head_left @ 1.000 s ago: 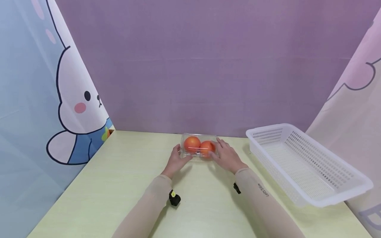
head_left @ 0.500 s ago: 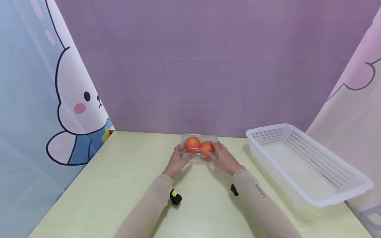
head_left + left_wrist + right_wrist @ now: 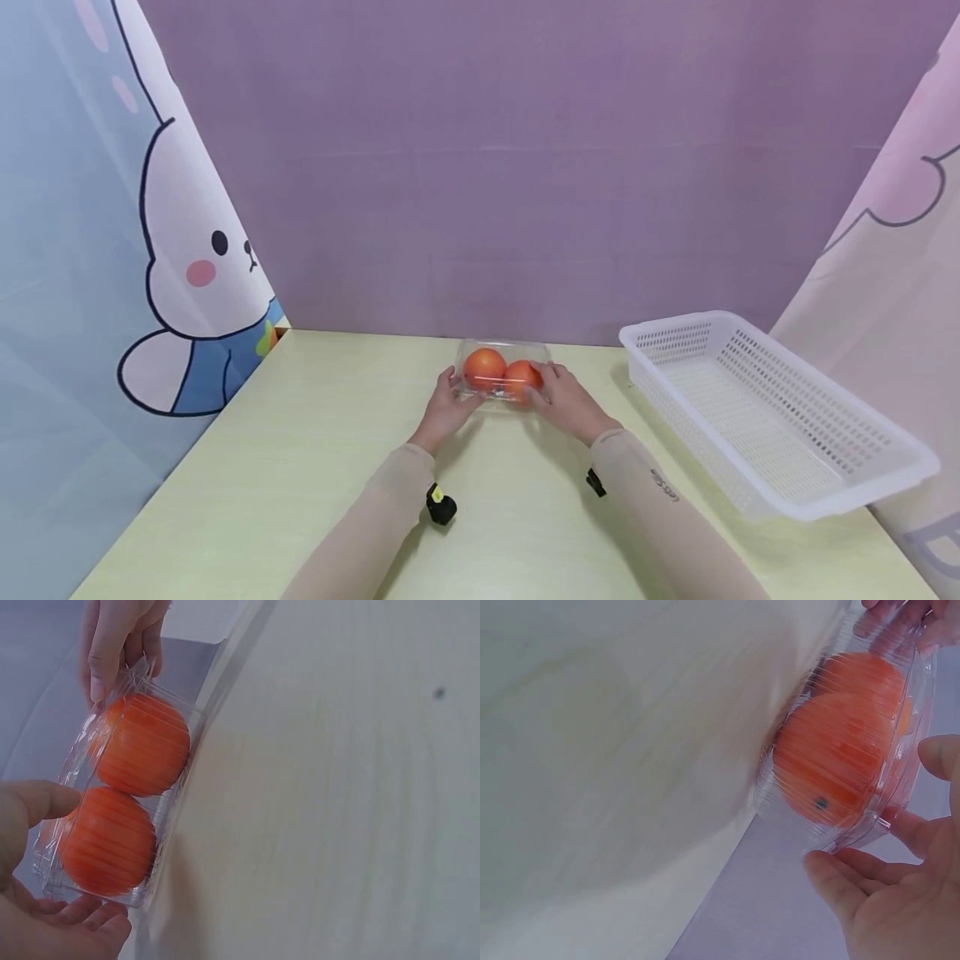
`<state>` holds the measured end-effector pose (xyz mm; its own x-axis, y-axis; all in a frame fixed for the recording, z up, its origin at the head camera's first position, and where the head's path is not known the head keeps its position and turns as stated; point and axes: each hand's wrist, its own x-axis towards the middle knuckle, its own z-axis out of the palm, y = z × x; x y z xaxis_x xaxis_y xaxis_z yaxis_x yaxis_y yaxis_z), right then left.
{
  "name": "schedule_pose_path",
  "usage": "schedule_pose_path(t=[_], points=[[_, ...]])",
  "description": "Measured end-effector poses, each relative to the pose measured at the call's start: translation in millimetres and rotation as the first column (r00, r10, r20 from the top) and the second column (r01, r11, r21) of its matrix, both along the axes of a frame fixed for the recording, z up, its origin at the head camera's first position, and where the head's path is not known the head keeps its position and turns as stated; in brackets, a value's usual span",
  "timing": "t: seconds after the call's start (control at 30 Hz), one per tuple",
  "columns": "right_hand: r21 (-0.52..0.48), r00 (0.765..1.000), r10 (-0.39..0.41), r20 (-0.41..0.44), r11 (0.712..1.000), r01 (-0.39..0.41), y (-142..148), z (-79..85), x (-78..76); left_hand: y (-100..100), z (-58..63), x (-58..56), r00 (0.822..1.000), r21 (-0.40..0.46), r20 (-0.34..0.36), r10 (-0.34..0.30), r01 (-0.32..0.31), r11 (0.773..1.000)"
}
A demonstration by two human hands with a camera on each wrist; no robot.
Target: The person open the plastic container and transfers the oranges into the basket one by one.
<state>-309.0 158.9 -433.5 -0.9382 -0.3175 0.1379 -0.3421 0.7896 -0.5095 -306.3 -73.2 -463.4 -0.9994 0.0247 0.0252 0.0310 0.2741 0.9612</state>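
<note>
Purple curtain (image 3: 525, 167) behind a pale wood-grain surface (image 3: 262, 500), with a rabbit-printed curtain (image 3: 187, 250) along the left side; near the far edge of the surface, one clear plastic fruit container (image 3: 510, 345), just ahead of and between left hand (image 3: 444, 408) and right hand (image 3: 561, 400), long axis running crosswise from one to the other; neither hand clearly nearer; left hand grasping the left end, thumb at the near side, fingers around the end; right hand grasping the right end in much the same way; cannot tell from these views about lifted or resting; well apart to the right, one white perforated plastic basket (image 3: 750, 425); by count, two hands, one container, one basket, and two oranges (image 3: 111, 840) side by side inside the clear plastic.
</note>
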Motion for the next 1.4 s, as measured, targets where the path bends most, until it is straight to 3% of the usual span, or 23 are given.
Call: schedule_pose_path(t=[0.67,0.93,1.2,1.4], points=[[0.005,0.999,0.003,-0.038,1.000,-0.002,5,3.1,17.0,4,-3.1,20.6,1.000,-0.042,-0.029,-0.009,0.008,0.999],[-0.014,0.999,0.004,-0.037,1.000,-0.004,5,2.5,17.9,4,-1.8,23.4,0.999,-0.041,-0.052,-0.014,0.012,0.999],[0.063,0.998,0.039,-0.048,0.997,-0.036,3,6.8,18.5,3,-2.0,25.5,0.999,-0.060,-0.019,-0.028,0.027,0.998],[0.057,0.999,0.030,-0.022,0.998,-0.029,5,9.3,20.7,4,-2.3,26.1,0.999,-0.063,-0.021,-0.025,0.023,0.998]])
